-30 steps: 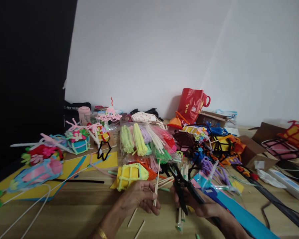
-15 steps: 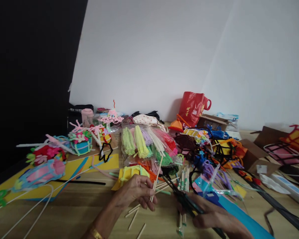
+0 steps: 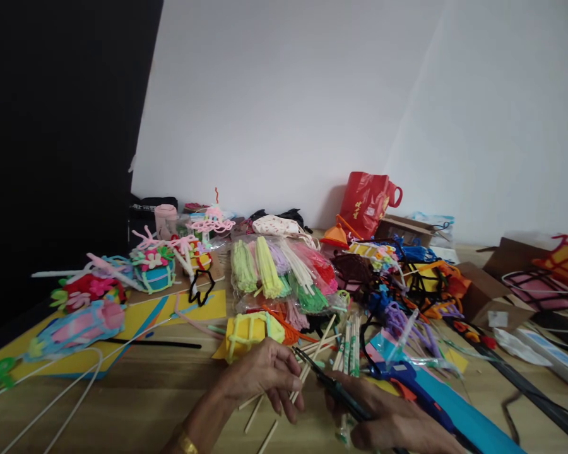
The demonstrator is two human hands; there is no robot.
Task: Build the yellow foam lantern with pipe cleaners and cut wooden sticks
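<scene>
My left hand [image 3: 272, 375] is in the lower middle, its fingers curled around a thin wooden stick [image 3: 305, 374]; whether it holds more than one is hard to see. My right hand [image 3: 383, 410] grips a black pliers-like tool [image 3: 343, 394] with two slim jaws. The jaws point left, their tips close to the stick and my left fingertips. Whether they touch the stick is unclear. Short loose stick pieces [image 3: 267, 436] lie on the table below my left hand. Bundled sticks in a clear, green-printed wrapper [image 3: 351, 343] lie behind my right hand.
Bags of coloured pipe cleaners [image 3: 284, 271] lie beyond my hands, with a yellow lattice piece [image 3: 253, 333] nearer. At left are fuzzy flower crafts [image 3: 92, 293] on yellow sheets [image 3: 213, 306]. At right are a blue glue gun [image 3: 416, 384], a cardboard box [image 3: 487, 296] and a red bag [image 3: 364, 202].
My right hand and the tool have moved left, bringing the jaws to my left fingers. The stick in my left hand has tilted lower. The glue gun now shows more fully.
</scene>
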